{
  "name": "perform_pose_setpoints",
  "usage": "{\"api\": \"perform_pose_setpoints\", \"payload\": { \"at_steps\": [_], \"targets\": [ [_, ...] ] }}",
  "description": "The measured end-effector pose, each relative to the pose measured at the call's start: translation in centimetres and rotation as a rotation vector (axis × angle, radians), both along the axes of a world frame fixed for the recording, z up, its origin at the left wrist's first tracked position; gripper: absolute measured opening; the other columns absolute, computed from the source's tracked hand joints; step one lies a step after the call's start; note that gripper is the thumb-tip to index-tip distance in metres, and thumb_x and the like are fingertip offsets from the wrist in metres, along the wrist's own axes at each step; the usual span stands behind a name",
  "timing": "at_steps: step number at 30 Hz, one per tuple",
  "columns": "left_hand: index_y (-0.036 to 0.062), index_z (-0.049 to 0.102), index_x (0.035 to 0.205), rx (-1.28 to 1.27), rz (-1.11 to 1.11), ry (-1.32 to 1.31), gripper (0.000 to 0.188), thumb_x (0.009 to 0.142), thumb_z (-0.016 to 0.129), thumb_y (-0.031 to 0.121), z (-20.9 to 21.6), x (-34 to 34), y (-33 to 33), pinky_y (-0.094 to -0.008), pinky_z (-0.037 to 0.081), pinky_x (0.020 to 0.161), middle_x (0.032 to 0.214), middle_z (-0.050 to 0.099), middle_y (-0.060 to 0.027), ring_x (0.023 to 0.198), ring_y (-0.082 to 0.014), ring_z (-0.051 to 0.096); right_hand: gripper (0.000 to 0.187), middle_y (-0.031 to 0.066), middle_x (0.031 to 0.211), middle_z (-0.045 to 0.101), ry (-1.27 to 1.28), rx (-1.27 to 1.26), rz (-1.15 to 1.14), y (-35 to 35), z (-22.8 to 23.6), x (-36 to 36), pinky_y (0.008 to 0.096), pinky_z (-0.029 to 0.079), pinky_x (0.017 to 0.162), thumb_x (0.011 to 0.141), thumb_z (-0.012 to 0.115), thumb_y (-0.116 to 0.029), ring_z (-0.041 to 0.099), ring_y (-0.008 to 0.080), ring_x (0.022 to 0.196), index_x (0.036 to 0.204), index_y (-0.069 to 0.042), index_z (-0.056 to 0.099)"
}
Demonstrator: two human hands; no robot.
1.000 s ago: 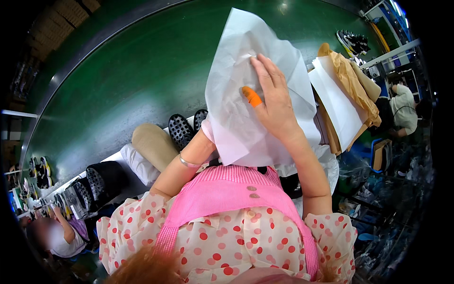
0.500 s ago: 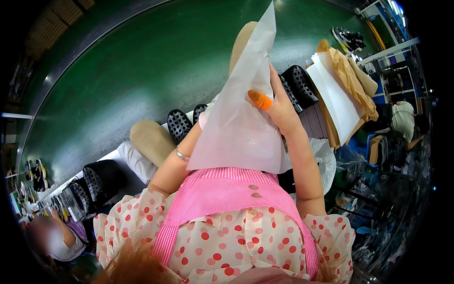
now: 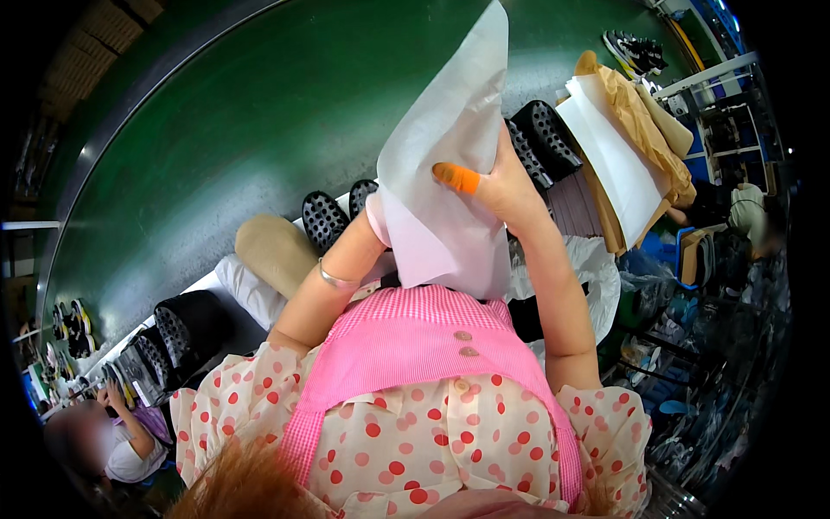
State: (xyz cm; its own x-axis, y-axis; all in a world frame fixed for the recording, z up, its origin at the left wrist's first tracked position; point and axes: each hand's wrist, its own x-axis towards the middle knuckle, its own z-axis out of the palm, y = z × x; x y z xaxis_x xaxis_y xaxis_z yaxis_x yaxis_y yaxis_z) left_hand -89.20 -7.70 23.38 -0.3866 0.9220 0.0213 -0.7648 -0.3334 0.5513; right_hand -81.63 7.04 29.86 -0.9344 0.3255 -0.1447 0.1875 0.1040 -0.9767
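Observation:
A large sheet of thin white paper (image 3: 445,147) stands up in front of my apron, creased and partly see-through. My right hand (image 3: 501,186) grips its right side, with the thumb, in an orange finger cover (image 3: 458,177), pressed on the near face and the fingers mostly behind. My left hand (image 3: 378,221) reaches behind the sheet's left edge. Only a pale pink patch near the wrist shows there, and its fingers are hidden. What lies behind the paper cannot be seen.
Black boots with dotted soles (image 3: 324,222) lie along a white bench edge, more boots (image 3: 552,138) at right. A tan rounded form (image 3: 278,253) lies left. White sheets (image 3: 614,160) rest on brown paper (image 3: 661,164). A person (image 3: 134,445) sits at far left.
The paper's lower left part has swung right and folded inward, and its bottom edge has risen. My right thumb has shifted slightly left. The tan form behind the sheet's top is now hidden.

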Motion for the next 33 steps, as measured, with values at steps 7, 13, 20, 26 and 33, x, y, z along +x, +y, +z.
{"api": "perform_pose_setpoints", "payload": {
  "at_steps": [7, 13, 20, 26, 33],
  "targets": [
    [0.0023, 0.047, 0.134, 0.083, -0.059, 0.070, 0.041, 0.098, 0.051, 0.021, -1.5, -1.7, -1.1, -0.0302, 0.049, 0.090, 0.124, 0.056, -0.0074, 0.106, -0.0159, 0.056, 0.096, 0.0131, 0.126, 0.051, -0.028, -0.261, 0.031, 0.4, -0.2, -0.7, 0.0375, 0.044, 0.098, 0.067, 0.086, -0.019, 0.051, 0.0239, 0.116, 0.140, -0.004, 0.026],
    [0.0040, 0.052, 0.129, -0.081, -0.055, -0.095, 0.035, 0.096, 0.052, 0.017, -1.5, -1.7, -1.3, -0.0300, 0.050, 0.087, 0.121, 0.058, -0.0077, 0.103, -0.0158, 0.057, 0.077, 0.0118, 0.119, 0.056, 0.031, -0.443, 0.017, 0.4, -1.5, -0.8, 0.0358, 0.047, 0.093, 0.072, 0.080, -0.010, 0.057, 0.0220, 0.108, 0.134, -0.003, 0.035],
    [0.0009, 0.058, 0.110, -0.516, 0.980, 0.677, 0.018, 0.095, 0.051, 0.007, 2.9, -5.1, -1.4, -0.0246, 0.049, 0.076, 0.097, 0.062, -0.0049, 0.082, -0.0095, 0.057, 0.076, 0.0127, 0.119, 0.056, 0.125, -0.271, -0.189, 2.3, -2.5, -0.5, 0.0351, 0.048, 0.090, 0.072, 0.078, -0.009, 0.057, 0.0238, 0.106, 0.134, -0.002, 0.034],
    [-0.0048, 0.054, 0.124, -0.351, 0.958, 1.396, 0.032, 0.095, 0.044, 0.005, 4.2, 1.9, 1.0, -0.0331, 0.045, 0.094, 0.116, 0.057, -0.0186, 0.106, -0.0269, 0.057, 0.082, 0.0151, 0.118, 0.055, 0.213, -0.183, -0.265, 2.2, -3.5, -2.3, 0.0340, 0.049, 0.088, 0.068, 0.079, -0.011, 0.058, 0.0233, 0.105, 0.133, -0.001, 0.031],
    [-0.0068, 0.044, 0.132, -0.511, 0.976, 1.150, 0.048, 0.095, 0.047, 0.023, 0.7, 1.5, 4.7, -0.0388, 0.039, 0.100, 0.124, 0.049, -0.0270, 0.117, -0.0393, 0.048, 0.108, 0.0198, 0.126, 0.051, 0.155, -0.061, -0.382, 1.9, -5.2, -3.4, 0.0336, 0.045, 0.095, 0.063, 0.083, -0.022, 0.054, 0.0259, 0.113, 0.144, 0.001, 0.015]
  ]
}}
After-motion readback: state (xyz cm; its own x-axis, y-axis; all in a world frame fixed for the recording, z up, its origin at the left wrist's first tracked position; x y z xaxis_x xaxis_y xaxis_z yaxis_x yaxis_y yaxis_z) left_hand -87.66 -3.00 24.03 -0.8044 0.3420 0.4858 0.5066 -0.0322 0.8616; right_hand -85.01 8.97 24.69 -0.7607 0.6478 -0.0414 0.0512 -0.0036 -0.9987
